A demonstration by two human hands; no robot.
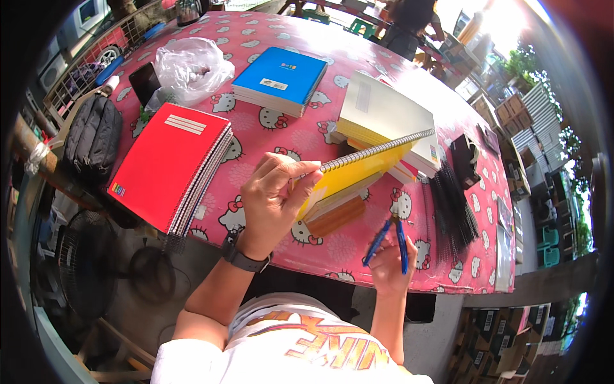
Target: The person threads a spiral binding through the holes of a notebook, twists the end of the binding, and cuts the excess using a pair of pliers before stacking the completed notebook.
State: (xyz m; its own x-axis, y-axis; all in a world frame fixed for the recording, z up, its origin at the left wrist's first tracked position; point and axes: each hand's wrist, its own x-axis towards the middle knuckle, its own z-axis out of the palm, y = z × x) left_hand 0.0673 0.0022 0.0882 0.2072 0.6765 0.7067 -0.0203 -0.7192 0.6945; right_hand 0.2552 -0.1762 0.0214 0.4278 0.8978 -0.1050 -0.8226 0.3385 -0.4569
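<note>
My left hand [279,185] pinches one end of the silver spiral binding of a yellow notebook [358,168]. The notebook is tilted up on the table, its spiral edge on top and running away to the right. Lower right, my right hand [391,267] holds blue-handled pliers [401,240], handles spread and jaws pointing away from me, apart from the notebook. Under the notebook's near edge lies a brown wooden block [337,219]. Behind it is a stack of cream-covered pads [384,112], some yellow and red edges showing below. A bundle of black binding coils [453,208] lies right of the pliers.
The table has a pink patterned cover [345,253]. Red spiral notebooks [169,163] are stacked at left, blue ones [281,77] farther back. A clear plastic bag [192,67], a dark grey bag [94,134] and a black strap-like item [465,159] lie around. Another person [409,29] stands beyond the table.
</note>
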